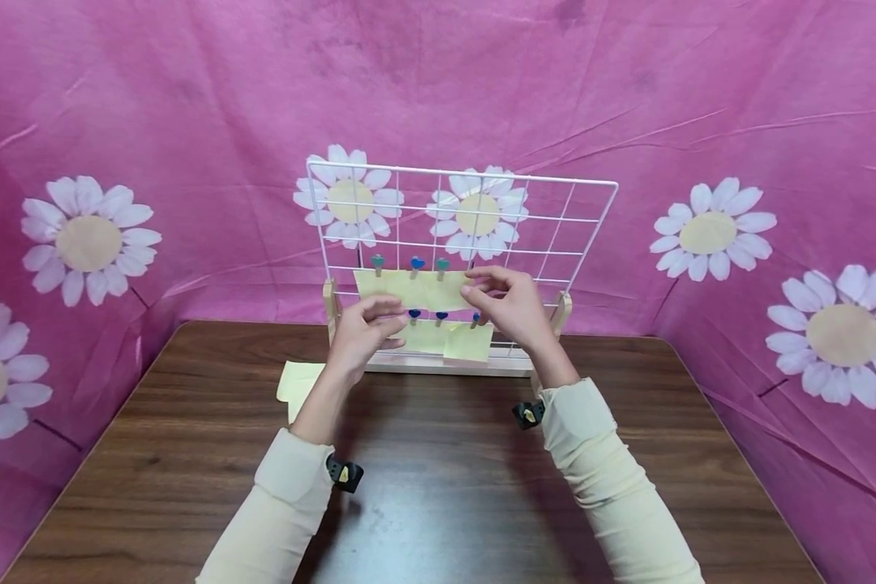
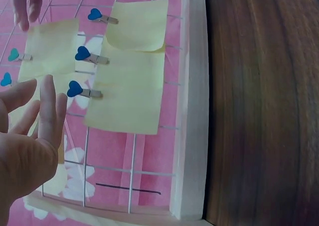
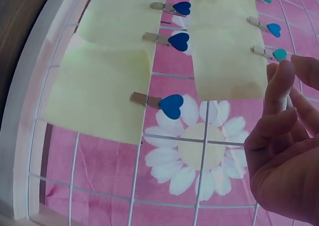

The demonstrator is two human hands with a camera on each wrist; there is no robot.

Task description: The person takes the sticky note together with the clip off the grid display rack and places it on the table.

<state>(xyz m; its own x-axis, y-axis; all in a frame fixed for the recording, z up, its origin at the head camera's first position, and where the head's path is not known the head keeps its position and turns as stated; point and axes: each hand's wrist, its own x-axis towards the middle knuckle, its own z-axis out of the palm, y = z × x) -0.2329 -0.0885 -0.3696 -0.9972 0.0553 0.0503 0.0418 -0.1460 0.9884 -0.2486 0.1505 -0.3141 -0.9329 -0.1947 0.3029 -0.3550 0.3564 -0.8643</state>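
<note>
In the head view, pale yellow sticky notes hang in two rows on a white wire grid (image 1: 591, 231). Small wooden clips with heart heads hold them: a green, a blue (image 1: 418, 264) and a green clip (image 1: 443, 264) above, three blue ones below. My left hand (image 1: 368, 332), fingers loosely extended, is in front of the left part of the notes. By the right end of the upper notes (image 1: 409, 285), my right hand (image 1: 507, 304) has its thumb and fingertips close to the corner and the green clip (image 3: 279, 55). I see nothing held in either hand.
Loose yellow notes (image 1: 299, 381) lie on the brown wooden table (image 1: 438, 487), left of the grid and partly behind my left forearm. A wooden base (image 1: 448, 365) and side posts (image 1: 564, 312) support the grid. Behind hangs a pink cloth (image 1: 438, 81) with white daisies.
</note>
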